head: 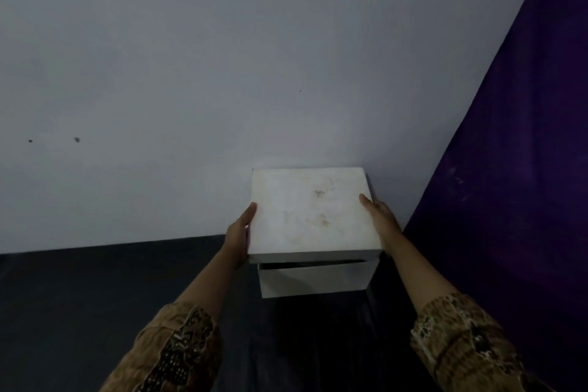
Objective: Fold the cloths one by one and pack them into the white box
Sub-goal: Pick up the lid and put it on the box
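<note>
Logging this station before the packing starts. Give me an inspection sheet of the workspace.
Surface: dark surface, bare where visible.
Job's things: white box with its lid held slightly above it, a dark gap between; no cloths seen.
Clutter: nothing seen.
Grippers: left hand and right hand grip the lid's opposite sides.
Cables: nothing seen.
Surroundings: pale wall behind; purple fabric at right.

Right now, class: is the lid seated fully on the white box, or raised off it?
Raised: a dark gap shows between the lid and the white box.
</note>
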### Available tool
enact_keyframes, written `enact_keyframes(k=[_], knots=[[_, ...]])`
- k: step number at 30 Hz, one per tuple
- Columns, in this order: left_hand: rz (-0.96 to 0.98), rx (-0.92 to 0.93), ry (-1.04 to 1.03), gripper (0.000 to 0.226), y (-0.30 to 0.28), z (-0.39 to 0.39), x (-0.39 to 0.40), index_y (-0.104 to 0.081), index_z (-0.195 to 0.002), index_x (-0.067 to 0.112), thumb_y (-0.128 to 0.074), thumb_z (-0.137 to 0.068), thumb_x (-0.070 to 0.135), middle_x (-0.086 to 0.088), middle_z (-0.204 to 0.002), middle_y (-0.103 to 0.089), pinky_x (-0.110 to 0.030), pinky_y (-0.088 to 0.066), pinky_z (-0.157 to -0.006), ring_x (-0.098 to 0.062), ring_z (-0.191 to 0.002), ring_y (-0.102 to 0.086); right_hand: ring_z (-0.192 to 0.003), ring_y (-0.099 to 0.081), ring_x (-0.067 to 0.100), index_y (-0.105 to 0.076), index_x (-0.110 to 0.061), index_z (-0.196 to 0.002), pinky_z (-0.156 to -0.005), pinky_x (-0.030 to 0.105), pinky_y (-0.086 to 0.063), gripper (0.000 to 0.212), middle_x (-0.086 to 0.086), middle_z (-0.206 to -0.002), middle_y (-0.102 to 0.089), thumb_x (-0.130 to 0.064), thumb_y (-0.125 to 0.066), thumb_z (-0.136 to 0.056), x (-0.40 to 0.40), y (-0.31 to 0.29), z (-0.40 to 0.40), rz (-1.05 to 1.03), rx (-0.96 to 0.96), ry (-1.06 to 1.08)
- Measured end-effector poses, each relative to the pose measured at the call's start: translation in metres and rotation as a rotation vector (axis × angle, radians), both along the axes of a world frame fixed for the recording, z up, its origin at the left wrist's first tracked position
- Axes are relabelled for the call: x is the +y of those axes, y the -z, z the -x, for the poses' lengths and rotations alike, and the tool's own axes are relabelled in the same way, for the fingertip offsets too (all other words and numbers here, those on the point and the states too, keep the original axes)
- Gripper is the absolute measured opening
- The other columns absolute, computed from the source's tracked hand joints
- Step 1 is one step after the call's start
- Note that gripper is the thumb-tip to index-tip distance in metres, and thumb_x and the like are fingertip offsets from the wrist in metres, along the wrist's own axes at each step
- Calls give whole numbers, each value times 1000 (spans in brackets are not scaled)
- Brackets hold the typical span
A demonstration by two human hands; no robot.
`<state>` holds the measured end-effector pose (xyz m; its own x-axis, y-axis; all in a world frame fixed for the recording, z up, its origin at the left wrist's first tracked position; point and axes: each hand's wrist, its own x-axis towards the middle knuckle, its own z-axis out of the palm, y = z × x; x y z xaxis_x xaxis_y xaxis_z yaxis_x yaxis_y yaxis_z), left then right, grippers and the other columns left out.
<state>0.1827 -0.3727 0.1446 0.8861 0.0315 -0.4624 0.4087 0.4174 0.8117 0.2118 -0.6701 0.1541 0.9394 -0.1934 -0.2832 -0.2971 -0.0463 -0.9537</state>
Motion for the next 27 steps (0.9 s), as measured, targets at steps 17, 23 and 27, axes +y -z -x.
enact_keyframes(k=[17,23,27], knots=[[-460,62,-146,42,70,-28,-27,-59,-123,10,-51,-92,37,-9,-127,-61,-44,-44,-106,-28,-119,-56,-86,-60,21,-60,-14,-107,-68,24,-47,27,4,-96,-64,-35,-55,-92,-17,66,-42,68,89,-45],[-359,46,-219,40,86,-28,-28,-60,-124,12,-61,-87,27,-7,-125,-63,-42,-43,-106,-26,-115,-59,-98,-64,32,-60,-4,-107,-85,38,-50,44,18,-110,-66,-36,-70,-78,-21,101,-57,196,111,71],[-521,-52,-153,42,83,-23,-30,-52,-133,11,-56,-91,12,-6,-132,-58,-36,-38,-109,-26,-124,-52,-95,-54,23,-49,1,-119,-84,31,-43,49,18,-122,-57,-16,-72,-80,-8,107,-42,228,82,200]])
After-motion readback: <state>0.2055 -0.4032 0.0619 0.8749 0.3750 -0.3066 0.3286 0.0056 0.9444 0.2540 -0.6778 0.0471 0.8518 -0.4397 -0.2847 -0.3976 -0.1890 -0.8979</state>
